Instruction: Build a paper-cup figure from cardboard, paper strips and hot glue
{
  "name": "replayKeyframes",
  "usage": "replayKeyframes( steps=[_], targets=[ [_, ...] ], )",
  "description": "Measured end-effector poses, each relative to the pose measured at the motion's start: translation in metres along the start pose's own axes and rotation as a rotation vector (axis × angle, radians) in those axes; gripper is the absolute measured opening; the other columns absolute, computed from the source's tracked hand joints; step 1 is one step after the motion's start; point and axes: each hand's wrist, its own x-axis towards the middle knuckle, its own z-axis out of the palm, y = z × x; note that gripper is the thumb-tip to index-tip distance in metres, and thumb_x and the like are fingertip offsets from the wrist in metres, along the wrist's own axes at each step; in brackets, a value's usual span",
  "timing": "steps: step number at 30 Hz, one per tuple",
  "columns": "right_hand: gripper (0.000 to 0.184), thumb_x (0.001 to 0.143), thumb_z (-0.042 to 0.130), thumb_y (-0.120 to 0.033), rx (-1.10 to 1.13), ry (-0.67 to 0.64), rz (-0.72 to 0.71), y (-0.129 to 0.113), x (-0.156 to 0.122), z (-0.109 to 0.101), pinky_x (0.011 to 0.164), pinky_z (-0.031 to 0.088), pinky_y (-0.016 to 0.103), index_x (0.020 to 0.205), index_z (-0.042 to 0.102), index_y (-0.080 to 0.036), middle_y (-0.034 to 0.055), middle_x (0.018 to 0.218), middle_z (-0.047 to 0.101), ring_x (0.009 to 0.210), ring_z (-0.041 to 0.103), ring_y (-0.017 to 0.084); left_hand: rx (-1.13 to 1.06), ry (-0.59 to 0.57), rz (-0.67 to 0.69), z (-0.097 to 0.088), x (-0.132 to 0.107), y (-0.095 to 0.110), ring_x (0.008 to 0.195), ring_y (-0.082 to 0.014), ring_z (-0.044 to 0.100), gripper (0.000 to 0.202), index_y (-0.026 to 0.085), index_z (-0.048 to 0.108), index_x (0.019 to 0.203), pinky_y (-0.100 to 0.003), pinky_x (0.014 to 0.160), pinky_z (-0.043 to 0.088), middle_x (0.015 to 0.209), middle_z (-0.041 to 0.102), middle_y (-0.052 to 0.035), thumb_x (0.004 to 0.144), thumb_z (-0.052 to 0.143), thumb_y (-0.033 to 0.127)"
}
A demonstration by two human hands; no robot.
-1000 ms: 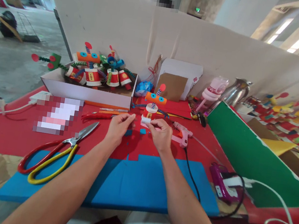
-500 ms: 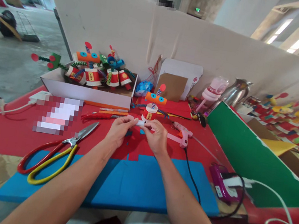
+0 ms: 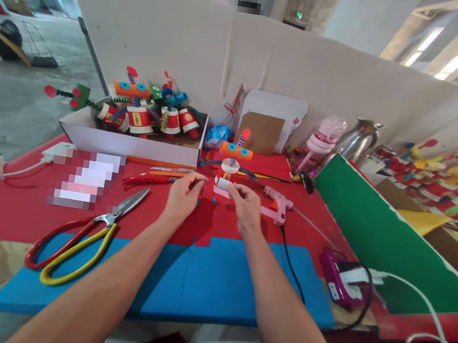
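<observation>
Right now my right hand (image 3: 245, 212) pinches a small white roll (image 3: 222, 183) in its fingers, low over the red counter (image 3: 10, 206), just in front of the cup figure (image 3: 230, 166). Left hand (image 3: 183, 198): fingertips closed, can't tell on what. Risk, imo: 1 knuckle bump topples the figure, or I brush the glue gun (image 3: 278, 204) nozzle beside my right hand.

Craft workshop, probably, glue gun (image 3: 276, 204), scissors (image 3: 84, 232), box of paper-cup figures (image 3: 141, 123)
</observation>
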Motion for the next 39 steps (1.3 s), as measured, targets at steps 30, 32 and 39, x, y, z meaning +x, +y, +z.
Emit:
replayKeyframes(
  steps=[30, 32, 39],
  targets=[
    [0.018, 0.077, 0.058, -0.035, -0.267, -0.044, -0.218, 0.014, -0.010, 0.015, 0.068, 0.046, 0.027, 0.070, 0.063, -0.019, 0.0013, 0.072, 0.067, 0.069, 0.059, 0.016, -0.121, 0.006, -0.082, 0.011, -0.007, -0.003, 0.059, -0.0100, 0.043, 0.022, 0.017, 0.059, 0.058, -0.023, 0.057, 0.034, 0.060, 0.052, 0.0042, 0.063, 0.071, 0.035],
    [0.019, 0.077, 0.058, -0.036, -0.264, -0.050, -0.197, 0.014, -0.010, 0.016, 0.067, 0.046, 0.027, 0.070, 0.064, -0.019, 0.0013, 0.072, 0.068, 0.069, 0.059, 0.016, -0.089, 0.011, -0.084, 0.010, -0.007, -0.003, 0.059, -0.0101, 0.043, 0.022, 0.017, 0.058, 0.059, -0.023, 0.057, 0.034, 0.059, 0.052, 0.0046, 0.064, 0.070, 0.035],
    [0.023, 0.076, 0.059, -0.042, -0.204, -0.051, -0.132, 0.009, -0.007, 0.009, 0.064, 0.045, 0.027, 0.071, 0.066, -0.020, 0.0005, 0.069, 0.067, 0.066, 0.058, 0.017, -0.013, -0.052, -0.020, 0.008, -0.005, -0.004, 0.069, -0.0140, 0.053, 0.021, 0.018, 0.066, 0.068, -0.024, 0.067, 0.039, 0.069, 0.062, 0.0011, 0.072, 0.062, 0.038]
  ],
)
